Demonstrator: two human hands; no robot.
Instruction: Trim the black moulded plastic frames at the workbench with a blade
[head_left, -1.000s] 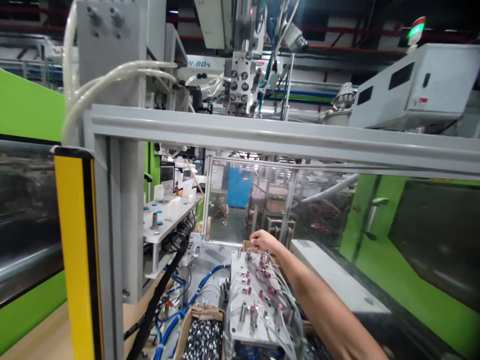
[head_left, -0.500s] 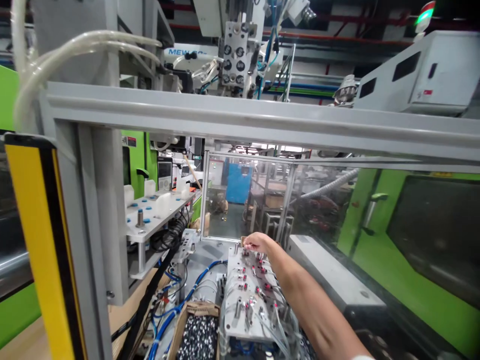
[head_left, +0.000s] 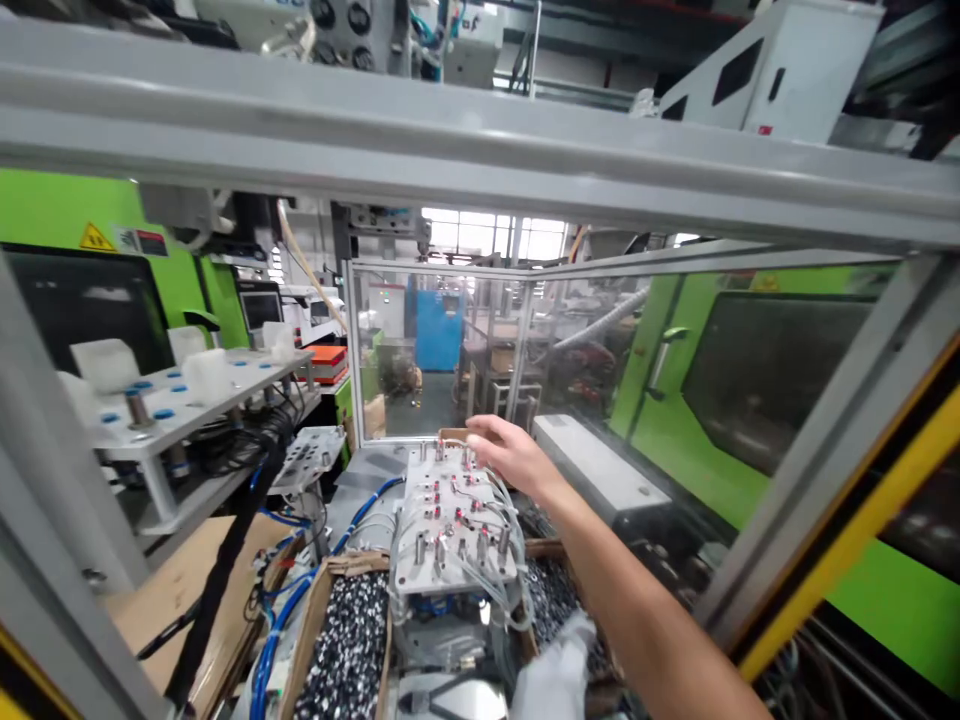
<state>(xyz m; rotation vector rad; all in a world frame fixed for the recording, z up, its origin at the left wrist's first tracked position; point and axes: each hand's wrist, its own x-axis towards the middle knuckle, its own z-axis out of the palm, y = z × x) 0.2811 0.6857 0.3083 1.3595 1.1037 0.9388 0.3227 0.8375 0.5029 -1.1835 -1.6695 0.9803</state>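
Observation:
My bare right hand (head_left: 510, 455) reaches over the far right end of a light metal fixture plate (head_left: 420, 572). Its fingers are parted, and nothing shows between them. Metal posts and small red-lit sensors (head_left: 459, 514) stand on the plate. Low in the view, my left hand (head_left: 555, 672), in a white glove, is beside my right forearm. It is over the right-hand cardboard box (head_left: 551, 548) of small dark and shiny parts. Motion smears its fingers, so their grip is unclear.
Another cardboard box (head_left: 319, 620) of small parts stands left of the plate. Blue hoses (head_left: 277, 620) run beside it. A grey crossbar (head_left: 480, 135) spans overhead. A raised metal table (head_left: 217, 390) with white blocks is at left, and a long light-coloured housing (head_left: 592, 465) at right.
The view has shifted right and down. My right hand has gone from closed fingers at the plate's far end to parted fingers at its right side. My gloved left hand has come into view.

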